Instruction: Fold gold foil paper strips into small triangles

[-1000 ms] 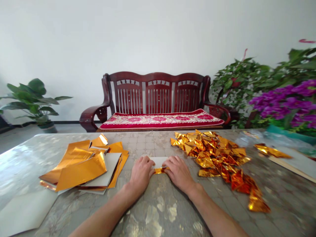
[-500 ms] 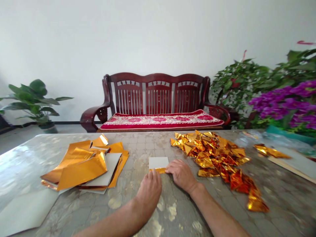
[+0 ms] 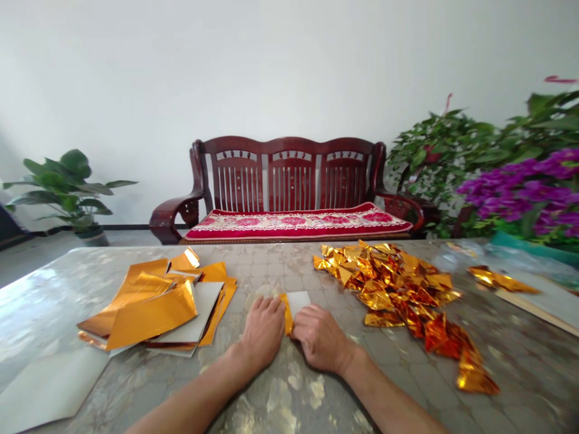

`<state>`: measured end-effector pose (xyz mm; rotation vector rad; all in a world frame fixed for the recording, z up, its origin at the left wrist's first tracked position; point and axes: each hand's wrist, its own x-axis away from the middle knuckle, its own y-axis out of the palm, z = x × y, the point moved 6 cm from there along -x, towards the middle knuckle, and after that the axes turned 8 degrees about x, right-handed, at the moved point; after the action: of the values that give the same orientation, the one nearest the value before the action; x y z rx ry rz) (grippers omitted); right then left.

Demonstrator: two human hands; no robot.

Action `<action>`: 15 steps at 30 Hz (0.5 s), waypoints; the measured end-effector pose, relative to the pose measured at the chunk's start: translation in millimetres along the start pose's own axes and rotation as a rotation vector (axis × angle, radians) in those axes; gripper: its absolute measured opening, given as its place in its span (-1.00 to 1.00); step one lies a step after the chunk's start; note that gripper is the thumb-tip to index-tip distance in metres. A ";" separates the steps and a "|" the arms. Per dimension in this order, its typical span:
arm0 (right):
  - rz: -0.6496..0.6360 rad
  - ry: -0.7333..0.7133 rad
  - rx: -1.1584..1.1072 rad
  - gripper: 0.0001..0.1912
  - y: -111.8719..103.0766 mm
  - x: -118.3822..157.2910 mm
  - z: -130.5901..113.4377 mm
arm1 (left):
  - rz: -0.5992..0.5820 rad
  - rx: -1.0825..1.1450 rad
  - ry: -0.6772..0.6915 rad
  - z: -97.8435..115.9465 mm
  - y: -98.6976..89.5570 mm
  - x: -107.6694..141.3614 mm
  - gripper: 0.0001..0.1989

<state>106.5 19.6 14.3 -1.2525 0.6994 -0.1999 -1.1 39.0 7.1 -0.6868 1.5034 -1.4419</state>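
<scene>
The left hand [image 3: 263,328] and right hand [image 3: 320,337] lie flat, fingers unclenched, pressing a folded white-backed gold foil sheet [image 3: 297,303] between them, with crumpled gold foil pieces [image 3: 389,283] at two o'clock.

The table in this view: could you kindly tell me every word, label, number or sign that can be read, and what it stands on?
None can be read: the card and gold foil show no text. Any marks on the plastic are too blurred to tell.

Hidden under the right hand [image 3: 320,337], the lower end of the white-backed foil sheet [image 3: 299,301]; cut off by the bottom edge, the left forearm [image 3: 194,392] and right forearm [image 3: 389,392]; cut off at the right edge, the purple flowers [image 3: 538,196].
</scene>
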 end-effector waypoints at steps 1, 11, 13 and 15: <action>-0.001 -0.011 -0.003 -0.83 -0.2 -1.5 -3.3 | 0.014 0.015 0.000 -2.7 1.0 -0.6 -0.72; 0.136 0.236 -0.180 -0.66 0.2 5.0 27.2 | -0.051 0.072 0.008 -11.6 6.8 2.9 -0.45; 0.152 0.358 -0.146 -0.60 2.1 9.0 40.5 | -0.083 0.100 0.053 -12.9 5.6 2.5 -0.37; 0.113 0.392 -0.116 -0.59 6.4 10.7 46.6 | -0.122 0.138 0.107 -14.4 5.9 0.9 -0.33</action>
<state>140.5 53.6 10.9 -1.2934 1.1297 -0.3198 -13.0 45.8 -0.4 -0.6344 1.4474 -1.6817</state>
